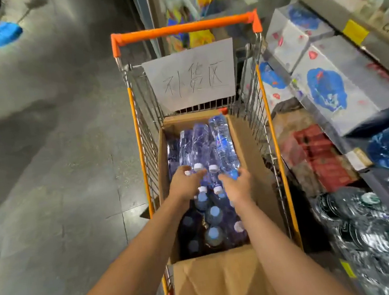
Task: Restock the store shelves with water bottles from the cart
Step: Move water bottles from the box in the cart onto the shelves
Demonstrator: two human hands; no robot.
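Observation:
An orange-framed wire cart [183, 28] stands in the aisle with an open cardboard box [250, 165] inside. Several clear water bottles with white caps fill the box, some lying on top [200, 142], others upright below [215, 234]. My left hand [185, 184] reaches down onto the cap end of a lying bottle, fingers curled over it. My right hand [237, 186] grips the lower end of another lying bottle [224, 144], which tilts up toward the cart's far end. Both forearms stretch in from the bottom of the frame.
A handwritten paper sign [191, 76] hangs on the cart's far end. Store shelves [356, 36] run along the right with white-and-blue boxes [330, 91], a red crate [320, 156] and wrapped bottle packs [366, 214]. Grey floor [61, 184] lies to the left, with a blue broom [2, 32].

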